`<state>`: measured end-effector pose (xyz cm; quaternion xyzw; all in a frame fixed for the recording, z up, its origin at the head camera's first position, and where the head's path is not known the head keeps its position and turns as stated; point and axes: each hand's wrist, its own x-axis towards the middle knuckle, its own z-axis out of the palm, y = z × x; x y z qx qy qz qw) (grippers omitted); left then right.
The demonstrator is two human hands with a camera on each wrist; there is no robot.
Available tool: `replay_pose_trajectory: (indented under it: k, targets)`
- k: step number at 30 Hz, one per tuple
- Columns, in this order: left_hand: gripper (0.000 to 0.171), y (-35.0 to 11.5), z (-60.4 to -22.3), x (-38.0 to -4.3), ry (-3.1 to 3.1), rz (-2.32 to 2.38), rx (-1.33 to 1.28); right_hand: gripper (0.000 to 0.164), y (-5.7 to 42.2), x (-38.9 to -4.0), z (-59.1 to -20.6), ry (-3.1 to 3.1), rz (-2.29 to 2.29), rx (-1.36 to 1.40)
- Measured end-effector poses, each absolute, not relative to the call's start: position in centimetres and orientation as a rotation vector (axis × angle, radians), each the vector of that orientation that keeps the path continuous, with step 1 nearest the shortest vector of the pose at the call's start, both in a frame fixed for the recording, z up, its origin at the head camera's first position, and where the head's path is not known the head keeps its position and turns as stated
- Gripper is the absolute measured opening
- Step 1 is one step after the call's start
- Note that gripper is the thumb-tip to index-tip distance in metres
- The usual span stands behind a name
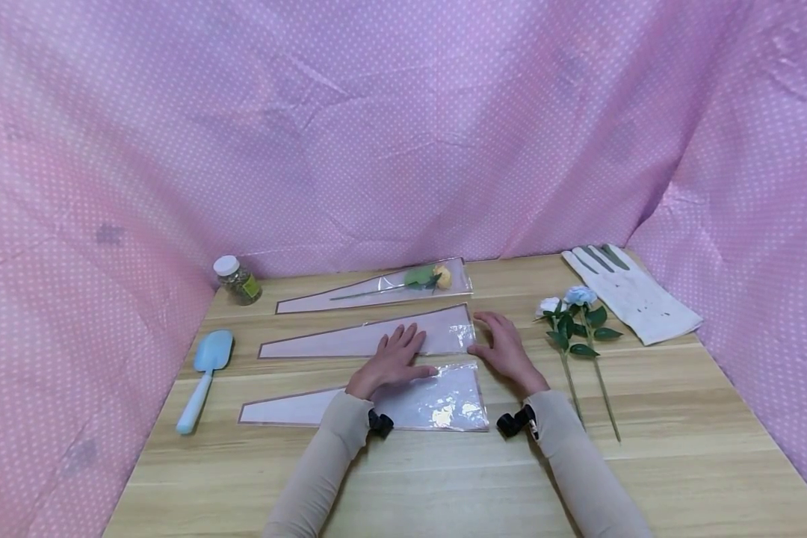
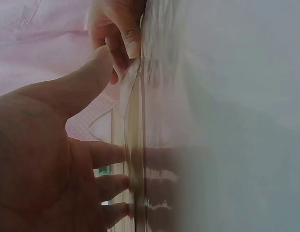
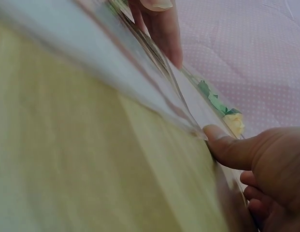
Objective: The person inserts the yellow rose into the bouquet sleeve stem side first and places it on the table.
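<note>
The middle sleeve point(image 1: 444, 325), clear film with a dark border, lay across the middle of the table point(image 1: 444, 478), its narrow tip toward the left edge and its wide mouth toward the right. The left hand point(image 1: 393, 364) was spread flat on it, thumb reaching over the nearest sleeve point(image 1: 410, 407), probably to stop the slippery film sliding. The right hand point(image 1: 506, 347) stood at the mouth, thumb and fingers curved and well apart, seemingly to square or part that end. By the far edge, a third sleeve point(image 1: 316, 301) held a yellow rose point(image 1: 442, 278), bloom at the wide end, where there was room for it. A white rose point(image 1: 548, 306) and a blue rose point(image 1: 580, 296) lay toward the right edge, stems pointing nearward, handy for the right hand. The work glove point(image 1: 635, 302) by the far right corner, the lidded jar point(image 1: 240, 284) by the far left corner and the trowel point(image 1: 213, 351) along the left edge seemed set aside.
</note>
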<state>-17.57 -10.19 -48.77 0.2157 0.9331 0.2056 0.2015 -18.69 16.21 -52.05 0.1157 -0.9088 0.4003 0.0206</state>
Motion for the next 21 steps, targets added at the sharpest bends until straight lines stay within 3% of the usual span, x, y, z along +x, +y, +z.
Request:
replay_pose_trajectory:
  k: [14, 21]
  targets:
    - [0.085, -10.1, -47.9, -17.5, 2.58, 0.517, 0.596, 0.069, 14.9, -19.0, -51.8, -2.832, 1.216, 0.259]
    - [0.085, -10.2, -48.2, -17.7, 2.569, 0.506, 0.601, 0.069, 14.5, -19.0, -51.7, -2.776, 1.435, 0.263]
